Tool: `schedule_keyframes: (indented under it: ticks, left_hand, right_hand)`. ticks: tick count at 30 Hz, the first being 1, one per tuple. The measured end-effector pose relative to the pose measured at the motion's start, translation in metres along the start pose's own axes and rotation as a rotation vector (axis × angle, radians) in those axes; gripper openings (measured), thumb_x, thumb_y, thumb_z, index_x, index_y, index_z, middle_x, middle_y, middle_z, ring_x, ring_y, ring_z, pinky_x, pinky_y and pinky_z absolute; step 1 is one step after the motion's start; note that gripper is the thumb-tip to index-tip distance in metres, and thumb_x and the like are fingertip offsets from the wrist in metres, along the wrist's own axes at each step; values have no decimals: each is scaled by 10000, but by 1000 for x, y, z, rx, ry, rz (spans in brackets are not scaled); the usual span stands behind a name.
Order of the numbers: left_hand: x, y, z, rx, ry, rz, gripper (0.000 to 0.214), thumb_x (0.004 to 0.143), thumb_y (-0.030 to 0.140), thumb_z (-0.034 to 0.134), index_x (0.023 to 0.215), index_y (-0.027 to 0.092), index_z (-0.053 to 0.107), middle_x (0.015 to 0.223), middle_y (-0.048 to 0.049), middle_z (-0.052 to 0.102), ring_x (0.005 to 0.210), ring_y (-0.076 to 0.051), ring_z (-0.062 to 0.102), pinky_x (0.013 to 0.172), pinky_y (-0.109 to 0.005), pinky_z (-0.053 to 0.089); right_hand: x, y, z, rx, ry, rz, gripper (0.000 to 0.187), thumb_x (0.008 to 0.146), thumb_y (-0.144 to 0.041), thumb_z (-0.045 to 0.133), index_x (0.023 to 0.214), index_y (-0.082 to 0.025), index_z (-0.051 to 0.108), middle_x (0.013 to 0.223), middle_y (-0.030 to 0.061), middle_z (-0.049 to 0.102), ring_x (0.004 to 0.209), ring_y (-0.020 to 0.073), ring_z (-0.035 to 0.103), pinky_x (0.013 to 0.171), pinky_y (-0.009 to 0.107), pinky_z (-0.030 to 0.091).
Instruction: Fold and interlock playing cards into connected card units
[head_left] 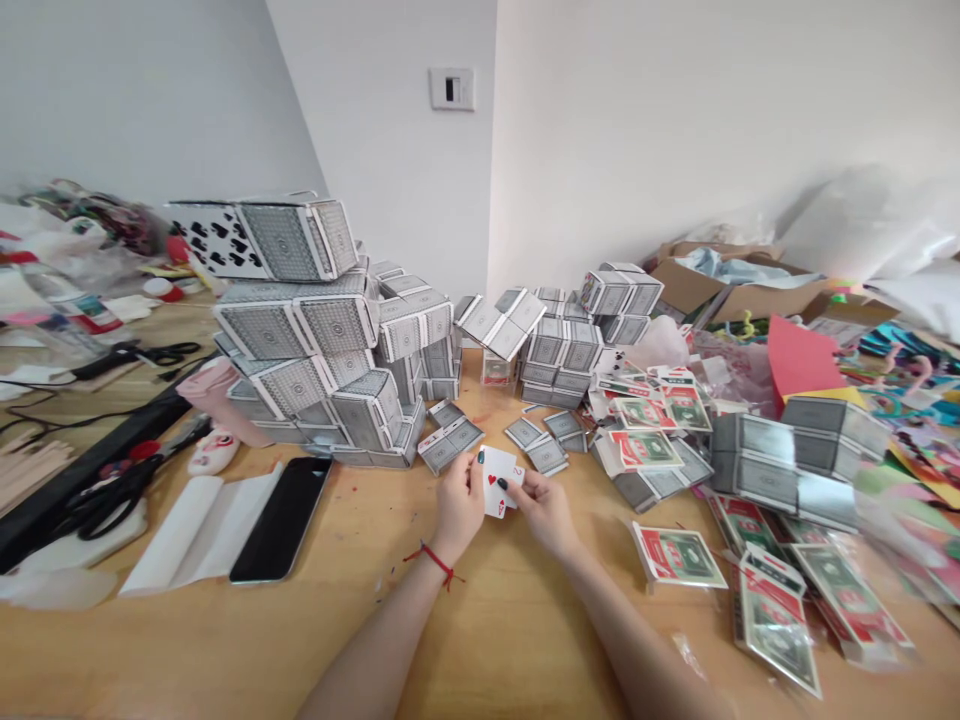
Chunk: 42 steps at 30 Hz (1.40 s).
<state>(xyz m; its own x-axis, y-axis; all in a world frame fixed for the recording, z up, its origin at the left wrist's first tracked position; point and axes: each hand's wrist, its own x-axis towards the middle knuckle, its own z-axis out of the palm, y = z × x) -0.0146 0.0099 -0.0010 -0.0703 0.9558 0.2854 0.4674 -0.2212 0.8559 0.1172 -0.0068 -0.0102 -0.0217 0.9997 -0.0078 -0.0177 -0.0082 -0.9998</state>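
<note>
Head view: both hands (460,500) (546,508) grip 2-of-hearts card (496,468) abv. table (499,625).

The card (493,480) is smooth paper, the table (510,630) wood.

Left wrist (444,549): we note a thin red cord bracelet (438,563), short loose ends sticking out either side. Thumbnails (481,457) on both hands (459,502): dark polish, glossy, green on the left, nearer black on the right. Forearms (390,640) bare.
</note>
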Motion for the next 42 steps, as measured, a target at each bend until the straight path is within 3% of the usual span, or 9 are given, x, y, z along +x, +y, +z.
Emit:
schedule_keyframes:
  ticks: [9, 14, 20, 22, 26, 32, 42]
  left_hand:
    - [2, -1, 2, 122, 64, 49, 160, 823, 267, 365, 748, 180, 477, 663, -32, 576, 594, -132, 527, 526, -216, 348]
    - [-2, -1, 3, 185, 63, 118, 175, 832, 259, 353, 835, 170, 503, 697, -53, 595, 626, -144, 555, 562, -227, 382]
    - [-10, 2, 3, 217, -60, 258, 191, 837, 253, 348, 862, 183, 523, 732, -68, 626, 647, -152, 581, 587, -234, 399]
    - [-11, 5, 1, 210, -80, 279, 186, 834, 253, 356, 854, 189, 530, 719, -66, 627, 639, -151, 580, 590, -233, 398]
    - [-8, 8, -5, 202, -9, 242, 186, 824, 253, 364, 839, 185, 537, 715, -67, 621, 639, -151, 573, 596, -239, 396]
    - [-4, 7, -10, 211, -20, 238, 191, 825, 257, 355, 828, 179, 529, 694, -58, 612, 611, -143, 561, 577, -235, 383]
    - [-10, 10, -6, 208, -93, 247, 235, 835, 301, 348, 792, 195, 553, 635, -57, 603, 577, -146, 556, 553, -235, 368]
  right_hand:
    - [4, -1, -3, 138, -134, 4, 351, 722, -454, 537, 871, -151, 634, 733, 40, 628, 662, 175, 551, 645, 288, 440]
    - [0, 0, 2, 50, -40, -17, 302, 729, -431, 525, 761, -148, 626, 676, 36, 622, 624, 178, 553, 605, 272, 441]
    - [-10, -5, 13, -100, 134, -2, 303, 739, -428, 507, 735, -145, 615, 612, 35, 607, 577, 181, 560, 538, 256, 437]
    - [-10, -8, 14, -36, 113, -3, 311, 738, -427, 512, 809, -144, 618, 653, 43, 623, 593, 182, 571, 554, 262, 451]
    - [-6, -14, 11, 124, 18, -11, 369, 698, -438, 563, 934, -155, 589, 676, 36, 635, 605, 182, 586, 602, 297, 481]
    - [-1, -9, 5, 174, -6, 16, 302, 672, -450, 588, 740, -155, 593, 675, 44, 628, 612, 176, 582, 615, 296, 480]
    - [2, 1, -1, 37, 171, 65, 347, 677, -472, 553, 542, -155, 517, 482, -11, 501, 462, 119, 477, 470, 226, 408]
